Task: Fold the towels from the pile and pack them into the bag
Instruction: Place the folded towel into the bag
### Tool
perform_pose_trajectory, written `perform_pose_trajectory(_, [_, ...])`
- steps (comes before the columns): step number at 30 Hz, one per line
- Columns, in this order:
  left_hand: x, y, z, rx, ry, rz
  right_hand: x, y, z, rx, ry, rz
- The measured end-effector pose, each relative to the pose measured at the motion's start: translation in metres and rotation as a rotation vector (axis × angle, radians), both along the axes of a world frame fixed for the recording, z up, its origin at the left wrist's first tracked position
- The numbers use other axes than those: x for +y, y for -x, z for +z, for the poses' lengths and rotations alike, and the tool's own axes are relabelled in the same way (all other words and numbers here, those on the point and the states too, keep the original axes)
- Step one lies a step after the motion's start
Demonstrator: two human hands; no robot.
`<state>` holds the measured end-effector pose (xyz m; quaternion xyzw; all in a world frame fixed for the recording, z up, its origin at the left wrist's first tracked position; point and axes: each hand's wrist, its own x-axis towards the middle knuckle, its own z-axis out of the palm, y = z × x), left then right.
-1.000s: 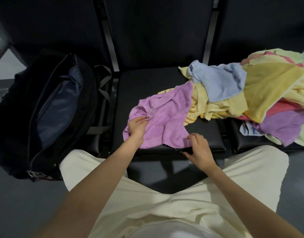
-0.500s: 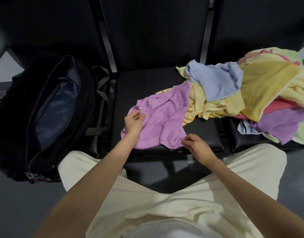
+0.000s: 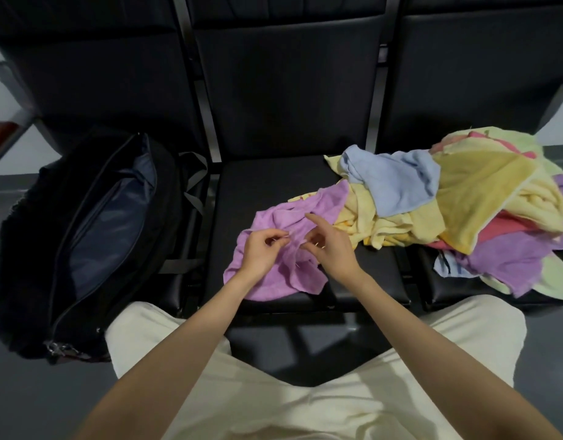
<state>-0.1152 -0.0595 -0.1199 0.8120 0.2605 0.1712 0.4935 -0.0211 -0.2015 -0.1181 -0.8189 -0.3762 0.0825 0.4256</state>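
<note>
Black seat, unzipped bag, nothing visible inside

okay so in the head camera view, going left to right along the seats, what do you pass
Black bag, unzipped → left hand → right hand, both pinching the purple towel on the middle seat → light blue towel → mustard yellow towel in the pile.

Bare black padded seat btwn open black zip bag on left & heaped multicolour towel pile on right gives passage; crumpled lilac towel covers seat's front.
</note>
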Motion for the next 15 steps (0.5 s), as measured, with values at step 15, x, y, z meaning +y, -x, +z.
perform_pose_trajectory(15, [0.001,0.001,0.006,-0.006,0.199,-0.002,0.013,-0.006,0.005,0.175,0.019,-0.002])
